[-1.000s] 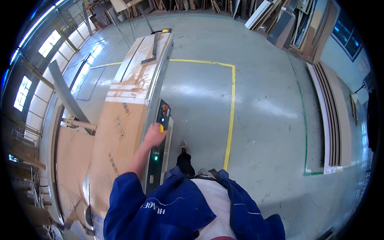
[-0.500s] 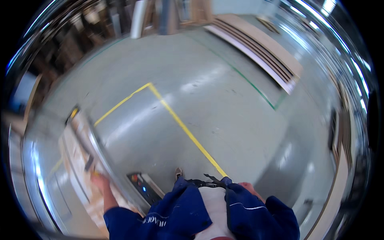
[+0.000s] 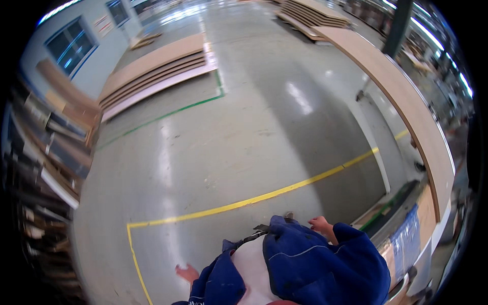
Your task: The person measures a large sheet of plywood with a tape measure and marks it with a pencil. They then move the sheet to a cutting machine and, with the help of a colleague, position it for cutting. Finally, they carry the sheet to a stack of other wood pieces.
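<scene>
Low at my left side hangs my left hand (image 3: 187, 273), its fingers spread and nothing in it; only the grey floor lies under it. Held in front of my right hip, my right hand (image 3: 323, 228) has its fingers loosely bent and apart, with no object seen in it. Both arms wear the sleeves of a blue jacket (image 3: 325, 259). To the right of my right hand, a bundle in clear and blue plastic wrap (image 3: 406, 243) lies beside a long brown board (image 3: 401, 101); neither hand touches them.
A yellow floor line (image 3: 254, 202) crosses in front of me. Brown panels (image 3: 157, 63) lie stacked at the far left, another panel stack (image 3: 310, 18) farther back. Boards (image 3: 66, 142) lean along the left side. A dark post (image 3: 398, 28) stands at the far right.
My view has turned to the right. My left hand has left the worktop with the small tool and now hangs in the air. The long board and wrapped bundle have come into view.
</scene>
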The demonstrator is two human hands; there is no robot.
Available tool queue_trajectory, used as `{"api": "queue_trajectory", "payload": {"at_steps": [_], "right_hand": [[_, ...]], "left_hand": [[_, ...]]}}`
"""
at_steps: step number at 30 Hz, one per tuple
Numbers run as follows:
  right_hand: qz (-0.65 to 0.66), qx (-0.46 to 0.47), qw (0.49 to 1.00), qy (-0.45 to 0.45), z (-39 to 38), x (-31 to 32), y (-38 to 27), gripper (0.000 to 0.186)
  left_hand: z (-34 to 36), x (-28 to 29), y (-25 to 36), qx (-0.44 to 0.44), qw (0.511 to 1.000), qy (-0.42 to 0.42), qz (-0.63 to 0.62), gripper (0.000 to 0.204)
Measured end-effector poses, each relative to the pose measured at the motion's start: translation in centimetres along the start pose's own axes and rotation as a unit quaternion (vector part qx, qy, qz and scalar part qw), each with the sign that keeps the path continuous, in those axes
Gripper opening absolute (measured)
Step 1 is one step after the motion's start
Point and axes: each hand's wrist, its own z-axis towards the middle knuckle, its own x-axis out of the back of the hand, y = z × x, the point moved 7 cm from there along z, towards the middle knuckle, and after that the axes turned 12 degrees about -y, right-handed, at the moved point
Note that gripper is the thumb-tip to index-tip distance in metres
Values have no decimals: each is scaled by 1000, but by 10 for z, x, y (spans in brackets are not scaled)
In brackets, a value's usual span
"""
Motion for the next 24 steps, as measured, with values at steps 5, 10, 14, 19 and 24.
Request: {"api": "queue_trajectory", "payload": {"at_steps": [5,10,14,19,24], "right_hand": [[114,32,990,76,-21,55,23,31],[267,51,938,216,-61,124,85,25],[330,31,904,270,-90,147,117,22],[435,18,854,283,-102,157,138,17],[432,-14,850,300,-109,190,118,18]], "left_hand": [[5,-133,262,-114,890,-392,-205,43],[-66,-186,443,-263,799,-529,-110,35],[-88,-252,495,-242,748,-617,-49,24],[-101,-336,527,-443,655,-572,217,26],[-100,-446,579,-498,590,-539,335,28]]}}
